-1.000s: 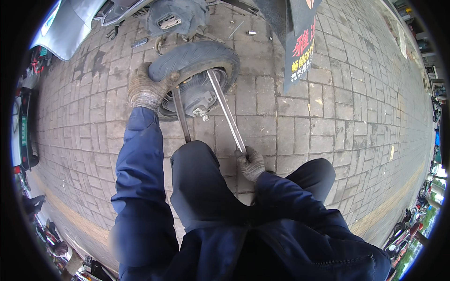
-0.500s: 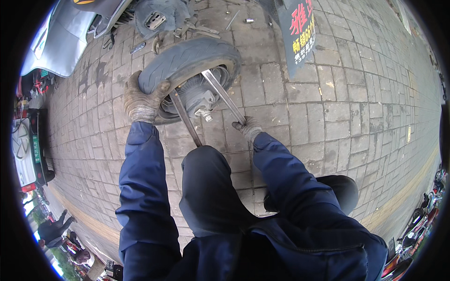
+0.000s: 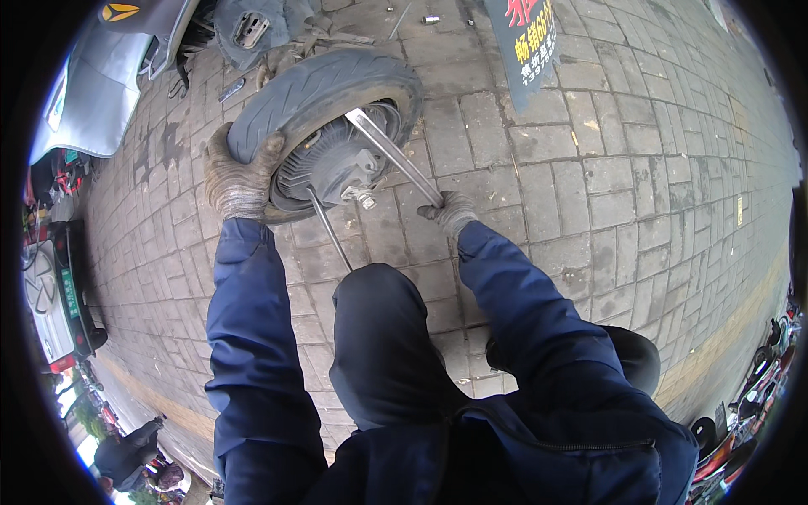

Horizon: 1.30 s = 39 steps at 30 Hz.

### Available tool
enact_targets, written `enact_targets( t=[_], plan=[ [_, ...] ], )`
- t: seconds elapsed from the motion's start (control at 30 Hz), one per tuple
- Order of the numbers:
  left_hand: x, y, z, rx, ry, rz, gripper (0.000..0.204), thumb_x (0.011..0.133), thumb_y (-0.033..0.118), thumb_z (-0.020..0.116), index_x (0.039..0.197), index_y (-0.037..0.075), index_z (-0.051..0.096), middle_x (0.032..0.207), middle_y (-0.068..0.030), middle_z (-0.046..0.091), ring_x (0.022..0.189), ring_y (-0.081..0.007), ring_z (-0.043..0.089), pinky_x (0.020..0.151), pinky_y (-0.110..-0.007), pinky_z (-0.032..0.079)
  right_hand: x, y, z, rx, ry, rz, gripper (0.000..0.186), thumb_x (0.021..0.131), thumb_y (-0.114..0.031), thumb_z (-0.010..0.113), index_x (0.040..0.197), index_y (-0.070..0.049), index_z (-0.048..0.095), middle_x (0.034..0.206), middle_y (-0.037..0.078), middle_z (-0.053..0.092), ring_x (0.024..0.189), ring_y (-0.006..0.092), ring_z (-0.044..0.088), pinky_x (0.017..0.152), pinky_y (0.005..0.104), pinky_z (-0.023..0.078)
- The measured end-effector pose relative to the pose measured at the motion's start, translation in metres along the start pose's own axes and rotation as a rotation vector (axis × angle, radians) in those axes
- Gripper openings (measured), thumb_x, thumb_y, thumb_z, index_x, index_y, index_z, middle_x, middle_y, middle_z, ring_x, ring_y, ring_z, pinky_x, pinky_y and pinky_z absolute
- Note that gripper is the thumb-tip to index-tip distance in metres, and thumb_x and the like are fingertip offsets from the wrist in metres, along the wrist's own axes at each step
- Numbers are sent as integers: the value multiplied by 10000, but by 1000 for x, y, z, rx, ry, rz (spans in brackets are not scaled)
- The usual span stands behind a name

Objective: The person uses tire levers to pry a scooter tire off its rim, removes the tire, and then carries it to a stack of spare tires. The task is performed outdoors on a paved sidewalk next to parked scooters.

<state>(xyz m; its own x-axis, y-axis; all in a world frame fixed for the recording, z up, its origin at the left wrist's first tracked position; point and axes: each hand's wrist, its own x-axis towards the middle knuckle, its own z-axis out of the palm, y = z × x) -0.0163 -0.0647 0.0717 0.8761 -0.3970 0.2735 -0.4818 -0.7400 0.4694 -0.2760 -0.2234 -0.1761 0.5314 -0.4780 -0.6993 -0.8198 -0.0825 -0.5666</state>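
A scooter wheel with a black tyre stands tilted on the paving before me, its finned hub and axle nut facing me. My left hand, in a grey-brown knit glove, grips the tyre's left side, thumb on the sidewall, fingers partly hidden. In my gloved right hand is the lower end of a flat steel tyre lever, whose far end sits at the rim under the tyre's edge. A second tyre lever leans from the hub's lower left to my left knee, untouched by either hand.
Grey brick paving surrounds the wheel. Silver body panels and a dark plastic cover lie at the far left. A dark printed board stands at the top right. A parked vehicle is at the left edge, two-wheelers at lower right.
The second lever's upper end has dropped from the tyre's edge towards the hub, and its shaft looks narrower. The wheel appears slightly higher and further left. Both hands keep their holds.
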Motion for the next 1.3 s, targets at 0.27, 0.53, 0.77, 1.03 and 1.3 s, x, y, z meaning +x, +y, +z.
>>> enact_targets(
  t=[0.27,0.53,0.77,1.03,1.3],
  plan=[
    [-1,8,-4,54,-53,-85,1062,478,640,853,1308,72,511,1265,-220,516,1142,-372,560,926,-454,491,9,5,-71,-130,47,23,516,652,-433,853,936,-40,678,849,138,680,761,246,634,719,370,503],
    [-12,19,-9,239,-63,107,1063,493,316,933,1383,95,396,1295,-200,467,1184,-353,516,986,-426,470,-8,0,-2,-92,-105,18,623,631,-514,835,992,-32,679,894,161,687,798,301,654,751,394,521],
    [-5,16,-4,267,-43,23,1055,517,297,926,1403,129,379,1293,-213,499,1169,-363,538,977,-428,478,-37,-16,-42,-129,-96,-22,636,635,-520,840,982,-13,677,869,154,685,783,275,646,763,388,518],
    [7,9,1,237,-74,-48,1080,488,486,911,1392,159,417,1306,-228,473,1191,-387,520,974,-467,476,-93,-76,-39,18,-28,-74,615,697,-521,808,966,16,675,824,175,684,724,280,640,718,394,514],
    [10,6,3,255,-51,-38,1041,505,478,908,1383,188,429,1303,-213,492,1198,-368,526,978,-443,482,-105,-108,30,396,-56,-154,483,768,-432,784,865,25,663,708,138,635,625,215,573,617,378,480]
  ],
)
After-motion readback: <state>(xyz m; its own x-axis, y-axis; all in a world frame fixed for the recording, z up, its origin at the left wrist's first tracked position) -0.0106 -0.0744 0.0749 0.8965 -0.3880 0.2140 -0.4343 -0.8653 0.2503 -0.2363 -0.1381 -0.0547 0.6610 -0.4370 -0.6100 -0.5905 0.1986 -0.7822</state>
